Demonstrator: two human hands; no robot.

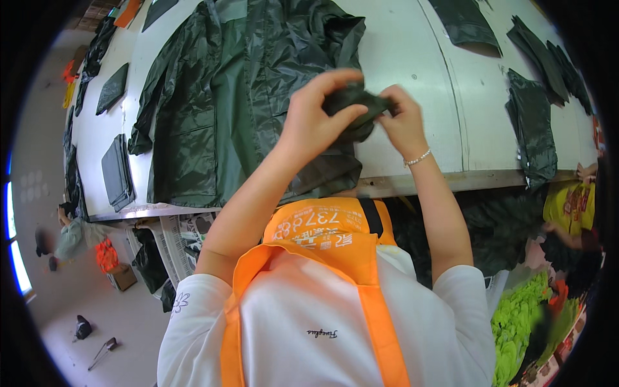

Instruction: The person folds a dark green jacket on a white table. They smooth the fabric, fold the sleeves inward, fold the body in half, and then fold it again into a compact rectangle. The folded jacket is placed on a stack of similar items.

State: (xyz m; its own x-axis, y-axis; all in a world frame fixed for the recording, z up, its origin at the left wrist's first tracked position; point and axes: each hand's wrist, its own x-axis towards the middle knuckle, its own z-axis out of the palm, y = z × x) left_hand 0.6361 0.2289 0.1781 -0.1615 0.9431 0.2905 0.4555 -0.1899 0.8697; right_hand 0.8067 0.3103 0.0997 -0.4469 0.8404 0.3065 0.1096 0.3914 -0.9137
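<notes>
A dark green, shiny rain jacket (187, 145) lies spread with its front parted on the white table, its lining showing down the middle. Over its right side, my left hand (316, 116) curls thumb and fingers around a bunched dark fabric end (353, 106), which looks like the jacket's sleeve. My right hand (403, 122), with a beaded bracelet at the wrist, pinches the same fabric from the right. My fingers partly cover the bunch, so its exact shape is hidden.
Folded dark green garments lie at the table's left (117, 174) and right (532, 129). The metal table edge (412, 184) runs before my waist. People show at both sides. Lime-green cloth (519, 316) is heaped at lower right; a cardboard box (121, 277) stands on the left floor.
</notes>
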